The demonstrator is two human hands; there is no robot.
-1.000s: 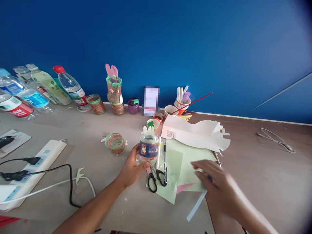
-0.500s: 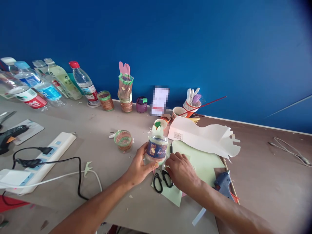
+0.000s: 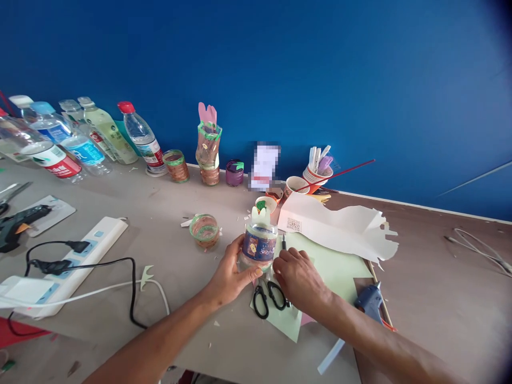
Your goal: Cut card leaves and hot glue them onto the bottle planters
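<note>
My left hand (image 3: 232, 274) is wrapped round a small clear plastic jar (image 3: 259, 246) with a painted dark blue band and pale pointed paper pieces rising from its top. My right hand (image 3: 298, 277) is closed with curled fingers close to the jar's right side; whatever it pinches is hidden. Black-handled scissors (image 3: 261, 302) lie just below the jar, their blades mostly covered. A dark pen-like stick (image 3: 284, 242) shows beyond my right knuckles. Pale green paper (image 3: 340, 266) lies under and beside my right hand.
Left are a power strip (image 3: 96, 237) with cables, a black glue gun (image 3: 24, 226) and several plastic bottles (image 3: 146, 146). A painted ring-shaped cup (image 3: 204, 230) stands beyond my left hand. White torn paper (image 3: 336, 221), a blue glue gun (image 3: 370, 303) and paper cups (image 3: 297, 185) are right.
The whole view has shifted slightly, with things appearing a little further right. My left hand keeps its hold on the jar, and my right hand stays closed beside it.
</note>
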